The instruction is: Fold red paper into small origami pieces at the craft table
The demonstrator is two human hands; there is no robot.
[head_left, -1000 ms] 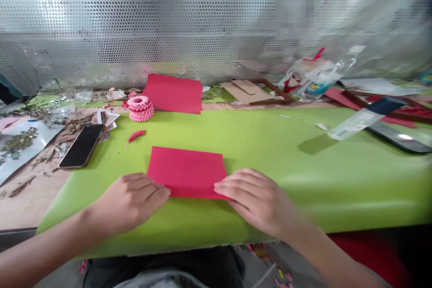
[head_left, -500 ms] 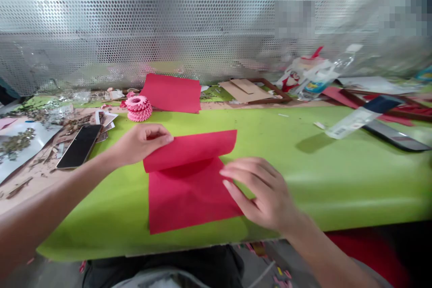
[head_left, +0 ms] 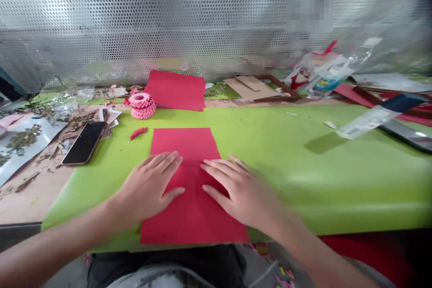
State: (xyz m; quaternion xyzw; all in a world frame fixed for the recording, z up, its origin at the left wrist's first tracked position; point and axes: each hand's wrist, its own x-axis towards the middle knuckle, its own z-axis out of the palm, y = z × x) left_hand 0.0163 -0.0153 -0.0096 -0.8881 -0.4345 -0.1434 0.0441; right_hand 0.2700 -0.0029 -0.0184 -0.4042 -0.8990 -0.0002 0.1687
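Note:
A sheet of red paper (head_left: 184, 144) lies opened out flat on the green mat (head_left: 320, 180), its near edge close to the mat's front edge. My left hand (head_left: 150, 186) rests palm down on the sheet with its fingers spread. My right hand (head_left: 236, 191) lies flat on the sheet too, a little apart from the left. Neither hand grips the paper, and together they hide its middle. Beyond the sheet sit a stacked pink paper coil (head_left: 142, 105) and a small pink paper scrap (head_left: 137, 134).
A second red sheet (head_left: 175, 91) lies at the back, against a perforated metal screen (head_left: 168, 18). A black smartphone (head_left: 84, 143) sits to the left among paper scraps. Cardboard pieces (head_left: 251, 87), a plastic bottle (head_left: 337, 69) and a label-bearing tube (head_left: 381, 114) lie to the right.
The folded red sheet has been opened, its top half lifted over and laid flat away from me. Both hands have moved from its near edge onto its surface.

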